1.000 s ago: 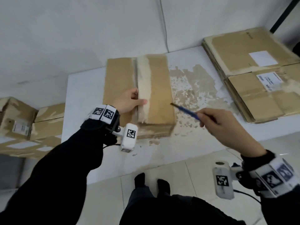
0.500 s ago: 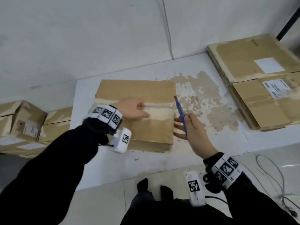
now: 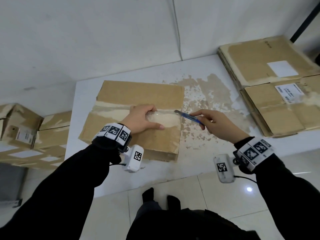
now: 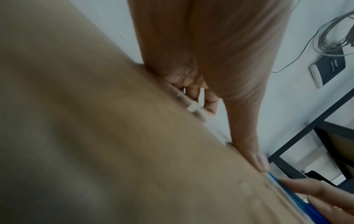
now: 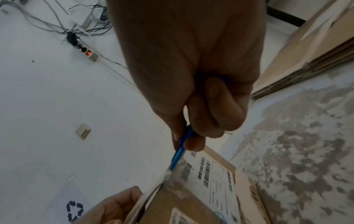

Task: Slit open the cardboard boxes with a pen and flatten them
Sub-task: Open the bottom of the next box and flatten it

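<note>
A brown cardboard box (image 3: 138,94) lies on the white table (image 3: 199,163), its taped seam running left to right. My left hand (image 3: 143,118) rests on the box top, fingers bent at the seam and thumb flat on the tape. My right hand (image 3: 218,125) pinches a blue pen (image 3: 189,116) just right of the box. The pen tip touches the right end of the seam. In the right wrist view the pen (image 5: 179,153) pokes into frayed tape at the box's (image 5: 201,201) corner. The left wrist view shows my left hand's fingers (image 4: 195,89) on the cardboard, and the pen (image 4: 298,201) low right.
A stack of flattened cardboard (image 3: 277,80) covers the table's right end. More boxes (image 3: 26,132) sit lower at the left. The tabletop has a worn brown patch (image 3: 207,101) right of the box. A power strip (image 5: 90,54) and cables appear in the right wrist view.
The box was turned so its seam now runs left to right. My right hand brought the pen from beside the box down to the seam's right end. My left hand stayed on the box.
</note>
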Tool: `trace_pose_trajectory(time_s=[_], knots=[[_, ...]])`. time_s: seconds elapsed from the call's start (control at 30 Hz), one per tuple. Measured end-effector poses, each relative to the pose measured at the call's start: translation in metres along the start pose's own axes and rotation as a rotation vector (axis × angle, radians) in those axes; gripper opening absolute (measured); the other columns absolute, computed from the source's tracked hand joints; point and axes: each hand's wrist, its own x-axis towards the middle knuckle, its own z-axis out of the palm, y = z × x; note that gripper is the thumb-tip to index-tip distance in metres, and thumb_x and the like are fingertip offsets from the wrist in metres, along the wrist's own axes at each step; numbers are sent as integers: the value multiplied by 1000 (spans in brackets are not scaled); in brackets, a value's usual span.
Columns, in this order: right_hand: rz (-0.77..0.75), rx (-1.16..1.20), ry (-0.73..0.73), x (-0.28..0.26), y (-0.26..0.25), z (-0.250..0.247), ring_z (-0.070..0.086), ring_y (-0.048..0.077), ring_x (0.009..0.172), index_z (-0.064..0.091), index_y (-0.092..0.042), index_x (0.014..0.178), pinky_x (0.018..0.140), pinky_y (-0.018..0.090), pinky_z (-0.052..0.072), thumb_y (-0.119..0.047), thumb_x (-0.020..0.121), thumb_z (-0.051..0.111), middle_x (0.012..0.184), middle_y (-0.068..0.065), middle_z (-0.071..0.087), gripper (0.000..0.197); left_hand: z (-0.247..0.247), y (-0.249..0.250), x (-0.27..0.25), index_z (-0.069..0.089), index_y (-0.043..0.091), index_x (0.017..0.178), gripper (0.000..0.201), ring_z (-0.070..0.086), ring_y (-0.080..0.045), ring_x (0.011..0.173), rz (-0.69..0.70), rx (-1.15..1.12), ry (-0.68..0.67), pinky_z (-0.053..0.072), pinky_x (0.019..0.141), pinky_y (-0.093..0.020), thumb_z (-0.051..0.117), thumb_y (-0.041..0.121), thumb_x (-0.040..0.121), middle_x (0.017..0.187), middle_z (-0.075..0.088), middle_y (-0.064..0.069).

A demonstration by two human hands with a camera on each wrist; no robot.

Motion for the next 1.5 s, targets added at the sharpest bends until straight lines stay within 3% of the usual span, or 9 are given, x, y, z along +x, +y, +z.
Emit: trace_pose_trajectory(time_s=[0.23, 0.47, 0.77, 0.93, 1.07, 1.2, 1.3, 1.37, 1.5], knots=[[-3, -61, -159, 8, -6, -17, 36, 6, 40, 63, -24, 116, 43, 18, 32, -18, 101, 41, 58, -5, 52, 27, 3, 3, -6, 54, 25, 79, 56, 48, -5, 77, 56, -79, 32, 34, 75, -29, 70, 68, 48, 77, 54, 13], [50, -26, -306, -4, -8, -40, 34, 5, 39, 65, -26, 112, 39, 16, 29, -17, 100, 42, 58, -2, 51, 27, 4, 12, -11, 53, 23, 87, 64, 35, 25, 84, 134, -12, -11, 23, 80, -21, 61, 72, 47, 84, 50, 16], [28, -30, -284, -17, -9, -31, 37, 2, 40, 64, -27, 110, 42, 12, 31, -17, 100, 41, 61, -1, 51, 27, 3, 10, -16, 54, 25, 88, 62, 46, -3, 89, 210, 20, -6, 23, 87, -25, 63, 73, 49, 92, 55, 10], [34, -74, -440, -37, 3, -49, 39, 10, 48, 65, -35, 111, 47, 20, 33, -20, 99, 44, 63, -1, 56, 29, -9, 15, -21, 52, 30, 88, 58, 47, -7, 90, 228, 28, 75, 20, 85, -24, 62, 73, 51, 89, 53, 19], [34, 44, -188, -50, 12, -61, 39, 9, 46, 62, -35, 112, 45, 20, 33, -18, 98, 43, 66, 2, 58, 28, -22, 27, -11, 56, 28, 98, 69, 42, -13, 101, 241, 244, 68, 18, 88, -26, 57, 79, 53, 97, 45, 11], [3, 129, 11, -51, 14, -47, 39, 9, 47, 60, -32, 113, 45, 18, 35, -20, 98, 45, 68, 2, 63, 25, -5, 33, -14, 47, 23, 124, 65, 43, -17, 101, 104, 442, 26, 34, 85, -29, 69, 58, 73, 106, 45, 4], [-31, 129, 28, -51, 14, -28, 40, 12, 47, 62, -32, 111, 49, 21, 35, -20, 97, 48, 70, 2, 63, 23, 12, 30, -19, 46, 19, 101, 34, 48, -16, 78, -12, 271, -87, 31, 60, -25, 62, 45, 86, 78, 43, 12], [-35, 82, 36, -50, 17, -18, 46, 20, 52, 63, -36, 108, 53, 24, 37, -22, 95, 51, 71, -1, 63, 22, 18, 33, -16, 50, 17, 96, 30, 49, -15, 77, -109, 212, -116, 34, 63, -26, 60, 44, 88, 77, 47, 10], [-47, -24, 45, -45, 20, 0, 43, 6, 49, 62, -37, 102, 49, 13, 35, -19, 94, 55, 76, -5, 62, 21, 10, 45, 9, 67, 8, 93, 35, 57, -19, 69, -429, -214, -59, 42, 64, -26, 57, 42, 91, 79, 65, -6]])
